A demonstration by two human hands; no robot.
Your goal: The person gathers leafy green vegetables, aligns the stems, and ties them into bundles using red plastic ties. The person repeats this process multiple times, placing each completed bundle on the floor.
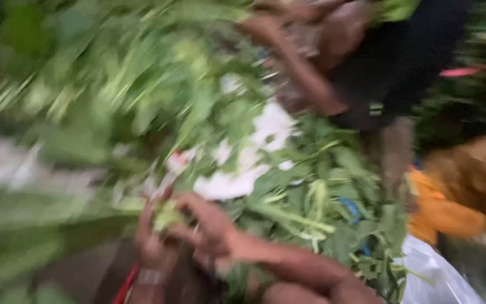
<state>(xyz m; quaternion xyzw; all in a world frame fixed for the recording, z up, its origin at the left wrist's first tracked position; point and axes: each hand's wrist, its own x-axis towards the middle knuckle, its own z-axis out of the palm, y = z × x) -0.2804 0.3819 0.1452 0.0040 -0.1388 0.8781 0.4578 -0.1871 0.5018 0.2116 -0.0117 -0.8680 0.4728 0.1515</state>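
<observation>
The whole view is motion-blurred. My left hand (152, 243) and my right hand (212, 231) meet at the bottom centre, with fingers curled around a small clump of green leaves (167, 215) held between them. A bracelet sits on my left wrist. In front of my hands lies a big heap of leafy green stalks (310, 202) spread over a white sheet (268, 132).
Another person in dark clothing crouches at the top right, with an arm (302, 76) reaching down to the heap. Orange cloth (451, 211) lies at the right. A white plastic bag (437, 276) is at the bottom right. More greenery (57, 84) fills the left side.
</observation>
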